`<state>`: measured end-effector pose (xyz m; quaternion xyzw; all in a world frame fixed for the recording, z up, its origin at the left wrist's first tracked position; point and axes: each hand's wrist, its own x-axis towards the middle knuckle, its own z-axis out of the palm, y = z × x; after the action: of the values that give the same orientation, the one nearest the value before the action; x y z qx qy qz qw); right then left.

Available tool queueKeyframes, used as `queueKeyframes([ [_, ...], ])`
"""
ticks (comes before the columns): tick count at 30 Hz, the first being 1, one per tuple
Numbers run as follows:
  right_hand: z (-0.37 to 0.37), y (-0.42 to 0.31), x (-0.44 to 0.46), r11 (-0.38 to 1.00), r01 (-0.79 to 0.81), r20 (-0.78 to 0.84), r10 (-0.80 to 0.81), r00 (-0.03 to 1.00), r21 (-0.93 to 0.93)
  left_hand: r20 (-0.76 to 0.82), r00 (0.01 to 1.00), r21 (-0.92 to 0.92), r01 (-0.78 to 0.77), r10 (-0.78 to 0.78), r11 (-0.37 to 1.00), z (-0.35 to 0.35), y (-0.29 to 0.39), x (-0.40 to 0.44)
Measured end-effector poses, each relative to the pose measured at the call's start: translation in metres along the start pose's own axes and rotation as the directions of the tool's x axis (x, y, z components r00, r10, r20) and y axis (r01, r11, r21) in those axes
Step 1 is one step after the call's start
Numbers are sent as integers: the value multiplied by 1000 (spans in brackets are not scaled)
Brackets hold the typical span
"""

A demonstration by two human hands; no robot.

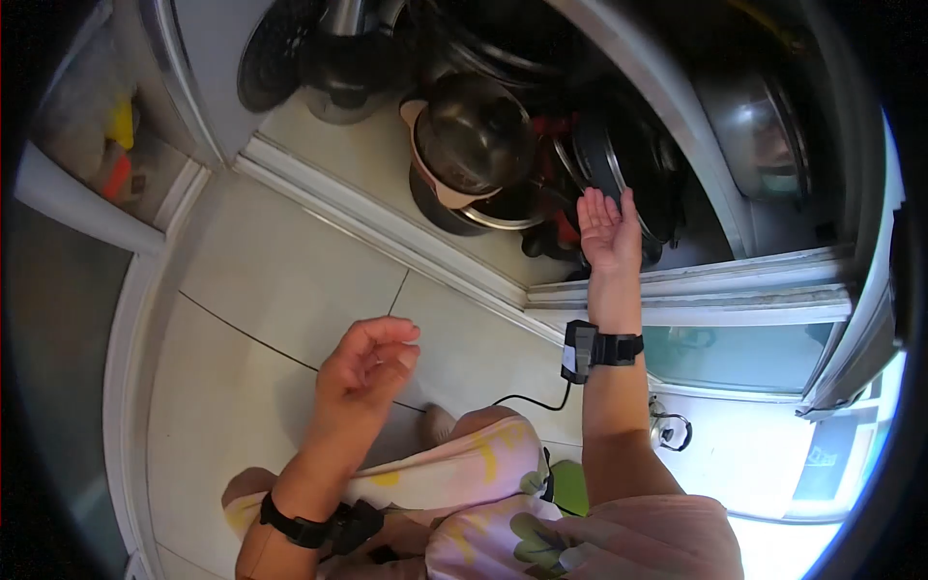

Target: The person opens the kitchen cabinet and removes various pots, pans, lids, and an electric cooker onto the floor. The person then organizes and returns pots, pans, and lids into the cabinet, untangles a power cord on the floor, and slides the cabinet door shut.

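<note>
My right hand (611,230) reaches into the low cupboard with its palm turned up and fingers stretched out, holding nothing. Its fingertips are beside a dark pan (628,159) standing on edge; whether they touch it I cannot tell. To the left of that hand, a pot with a pinkish rim and a dark glass lid (476,133) sits on top of a larger dark pot (445,205). My left hand (372,353) hovers over the floor, away from the cookware. Its fingers are loosely curled, with a small gap to the thumb and nothing visible between them.
A sliding-door track (387,242) edges the cupboard. A clear-based appliance (338,101) and a dark perforated disc (271,58) stand at the back left. At right are a metal bowl (754,135) and a kettle (667,425). A cable (536,398) hangs from my right wrist strap.
</note>
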<state>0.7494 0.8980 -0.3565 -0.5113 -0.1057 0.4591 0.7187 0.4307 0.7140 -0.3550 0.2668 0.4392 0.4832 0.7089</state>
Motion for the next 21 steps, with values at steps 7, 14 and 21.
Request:
queueKeyframes([
  [7, -33, -14, 52, 995, -77, -198, 88, 976, 63, 107, 992, -32, 68, -64, 997, 9, 0, 6],
  [14, -6, -15, 49, 977, 21, -109, 3, 994, 213, 129, 990, -62, 71, -63, 996, -13, -15, 23],
  [21, 12, -9, 21, 963, 58, -47, -47, 998, 263, 139, 990, 81, 4, -15, 997, -1, -31, 67],
])
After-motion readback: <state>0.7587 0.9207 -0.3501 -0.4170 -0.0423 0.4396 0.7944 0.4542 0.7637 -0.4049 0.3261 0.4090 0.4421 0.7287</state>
